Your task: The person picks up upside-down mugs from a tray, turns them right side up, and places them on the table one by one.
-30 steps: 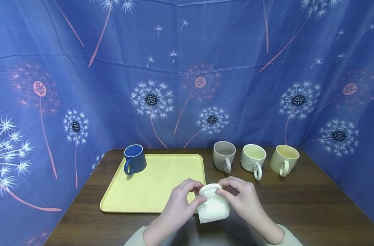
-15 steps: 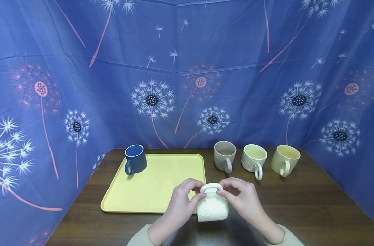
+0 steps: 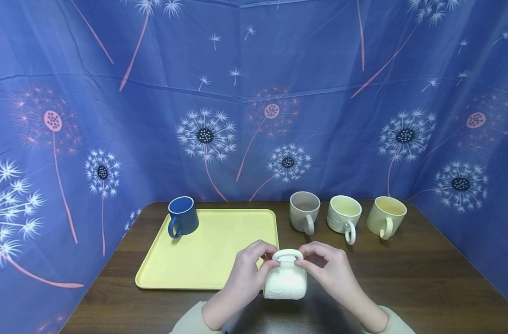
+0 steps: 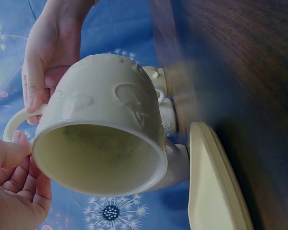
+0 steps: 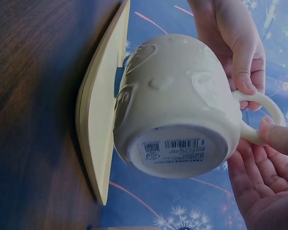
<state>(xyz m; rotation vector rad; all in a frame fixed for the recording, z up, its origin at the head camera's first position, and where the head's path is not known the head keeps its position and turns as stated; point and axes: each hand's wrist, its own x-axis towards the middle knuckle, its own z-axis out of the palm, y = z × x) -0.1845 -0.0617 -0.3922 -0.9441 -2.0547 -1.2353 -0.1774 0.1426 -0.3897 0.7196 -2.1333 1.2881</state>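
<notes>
A cream mug [image 3: 285, 282] with raised relief hangs on its side between both hands, its handle [image 3: 288, 253] uppermost. At the handle's left end, my left hand [image 3: 246, 269] pinches with thumb and fingers. The right hand [image 3: 330, 270] pinches the opposite end the same way. In the left wrist view the mug's mouth [image 4: 101, 158] faces the left side, and the inside shows no contents. Its base, with a printed barcode label [image 5: 175, 149], faces the right side in the right wrist view.
A yellow tray [image 3: 208, 250] lies left on the dark wooden table [image 3: 404, 287], with a blue mug [image 3: 185, 220] at its back left corner. Behind my right hand stand a grey mug [image 3: 300, 220], a pale embossed mug [image 3: 337, 222] and a plain cream mug [image 3: 381, 222].
The held mug has swung from a slant to nearly level and shifted slightly left. Both hands keep their pinch on its handle and have hardly moved.
</notes>
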